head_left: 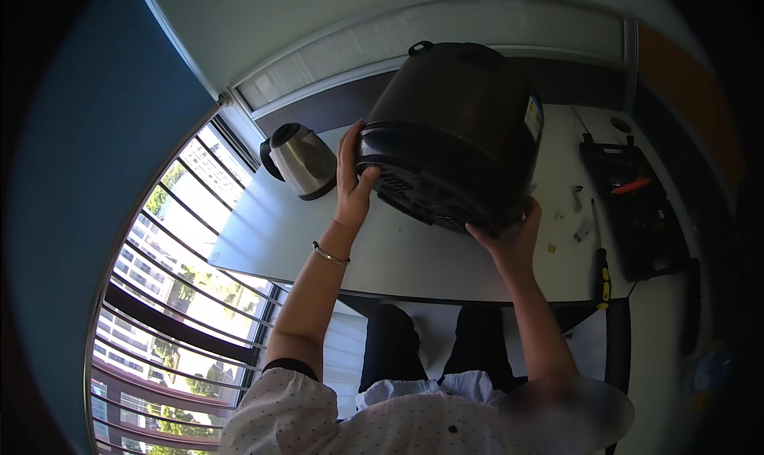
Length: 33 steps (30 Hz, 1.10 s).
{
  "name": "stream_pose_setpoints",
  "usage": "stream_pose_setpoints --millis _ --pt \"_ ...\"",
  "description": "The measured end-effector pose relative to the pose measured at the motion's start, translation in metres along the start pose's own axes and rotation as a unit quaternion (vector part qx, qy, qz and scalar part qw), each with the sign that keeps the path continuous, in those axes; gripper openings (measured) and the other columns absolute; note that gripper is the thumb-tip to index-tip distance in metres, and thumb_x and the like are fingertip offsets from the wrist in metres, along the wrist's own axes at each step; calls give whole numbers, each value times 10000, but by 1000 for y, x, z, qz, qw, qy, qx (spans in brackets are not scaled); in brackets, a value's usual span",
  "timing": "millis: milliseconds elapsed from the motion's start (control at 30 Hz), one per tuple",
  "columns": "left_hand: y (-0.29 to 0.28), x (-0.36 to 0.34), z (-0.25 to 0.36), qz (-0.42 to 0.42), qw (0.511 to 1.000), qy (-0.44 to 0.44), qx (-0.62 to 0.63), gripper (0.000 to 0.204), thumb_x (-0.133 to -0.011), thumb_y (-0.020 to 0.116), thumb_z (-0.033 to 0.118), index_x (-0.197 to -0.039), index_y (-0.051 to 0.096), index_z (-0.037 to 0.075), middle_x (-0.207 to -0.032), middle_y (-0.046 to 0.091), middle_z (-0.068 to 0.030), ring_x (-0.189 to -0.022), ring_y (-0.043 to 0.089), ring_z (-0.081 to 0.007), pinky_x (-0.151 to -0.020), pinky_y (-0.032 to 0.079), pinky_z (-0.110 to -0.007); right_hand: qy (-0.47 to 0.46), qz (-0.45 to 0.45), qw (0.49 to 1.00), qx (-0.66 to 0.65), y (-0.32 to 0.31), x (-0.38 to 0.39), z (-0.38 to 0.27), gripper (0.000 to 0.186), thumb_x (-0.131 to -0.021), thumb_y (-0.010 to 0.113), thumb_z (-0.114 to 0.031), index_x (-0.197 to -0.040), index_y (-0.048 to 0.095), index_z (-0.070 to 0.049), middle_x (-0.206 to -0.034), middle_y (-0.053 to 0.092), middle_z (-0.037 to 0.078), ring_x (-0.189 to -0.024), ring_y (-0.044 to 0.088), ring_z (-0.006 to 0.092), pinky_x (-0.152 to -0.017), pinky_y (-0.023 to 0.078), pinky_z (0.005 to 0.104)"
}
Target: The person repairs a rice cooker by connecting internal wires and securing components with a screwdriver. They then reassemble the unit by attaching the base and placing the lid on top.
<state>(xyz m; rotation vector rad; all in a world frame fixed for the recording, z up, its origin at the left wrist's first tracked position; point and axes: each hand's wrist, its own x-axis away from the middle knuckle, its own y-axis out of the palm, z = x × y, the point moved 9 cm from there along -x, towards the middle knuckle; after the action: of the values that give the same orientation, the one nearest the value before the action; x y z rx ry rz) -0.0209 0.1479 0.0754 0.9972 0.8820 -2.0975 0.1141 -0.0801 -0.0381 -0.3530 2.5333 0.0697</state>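
Observation:
Both my hands grip a large dark electric cooker that is tipped over the white table, its vented black base turned toward me. My left hand is wrapped round the base's left edge, thumb on the underside. At the lower right edge, my right hand holds on with its thumb against the base; its other fingers are partly hidden behind the cooker. A label shows on the cooker's right side. Whether any part of it rests on the table cannot be made out.
A steel kettle with a black handle stands left of the cooker. On the right lie a yellow-and-black screwdriver, several small loose parts and an open black tool case. A barred window borders the table's left side.

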Motion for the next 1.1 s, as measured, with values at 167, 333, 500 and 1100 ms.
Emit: stream_pose_setpoints --millis 167,333,500,1100 --pt "4 -17 39 -29 994 98 -44 734 -725 663 395 -1302 408 19 -1295 457 -173 -1201 443 -318 -1010 333 -384 12 -1 1000 10 1 2 -2 949 -542 861 -251 -1218 286 83 -1164 376 217 -1104 420 308 -930 394 414" --pt "4 -16 32 -19 996 84 -27 796 -728 653 476 -1319 395 10 -1310 451 -141 -1212 426 -251 -1020 317 -348 17 -10 1000 17 2 1 0 960 -545 860 -253 -1218 268 92 -1174 368 231 -1112 423 316 -940 392 421" --pt "2 -12 23 7 997 82 -12 787 -733 642 461 -1327 387 13 -1316 446 -147 -1207 430 -253 -1020 319 -355 11 -9 999 -40 5 1 -8 939 -531 867 -230 -1186 274 88 -1158 373 236 -1101 435 318 -930 402 421" --pt "-17 1 -16 94 995 26 20 695 -735 565 449 -1255 444 4 -1167 453 -125 -1120 425 -253 -994 294 -369 -55 32 995 71 8 -9 -18 870 -469 891 -276 -1114 404 46 -1072 434 168 -1042 427 296 -896 369 404"
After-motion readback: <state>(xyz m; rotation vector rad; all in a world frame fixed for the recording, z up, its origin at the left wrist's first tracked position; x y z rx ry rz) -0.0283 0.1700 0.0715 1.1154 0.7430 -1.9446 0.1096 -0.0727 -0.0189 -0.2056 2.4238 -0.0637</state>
